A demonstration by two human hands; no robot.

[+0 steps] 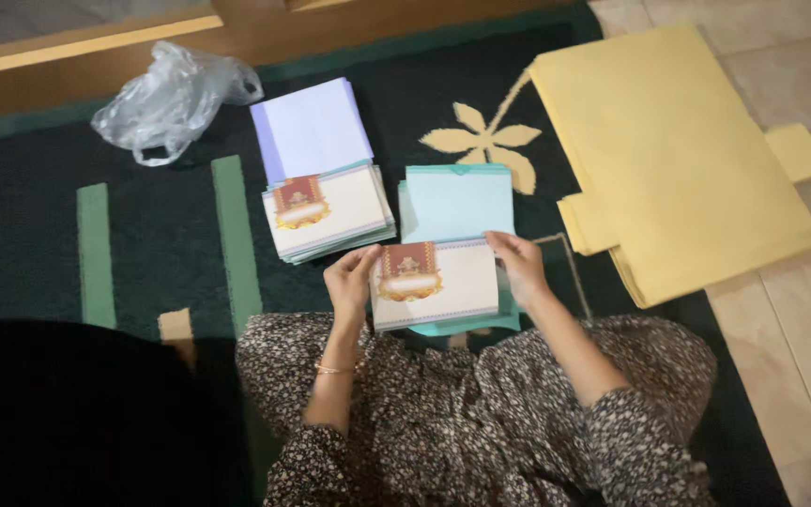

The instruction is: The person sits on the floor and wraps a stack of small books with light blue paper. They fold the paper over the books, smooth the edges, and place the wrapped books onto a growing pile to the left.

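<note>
I hold a white card [448, 286] with a red and gold emblem on its left part, just above my lap. My left hand [351, 282] grips its left edge and my right hand [518, 266] grips its upper right corner. Under the card lies a light teal folded sheet [455, 200], its flap open away from me. To the left sits a stack of similar emblem cards [330, 213], and behind it a pale lavender stack of sheets [312, 127].
A dark rug with green stripes [235, 239] and a cream flower pattern [485, 143] covers the floor. A crumpled clear plastic bag [171, 99] lies at the back left. A big pile of yellow paper sheets [678, 155] sits right, partly on tiles.
</note>
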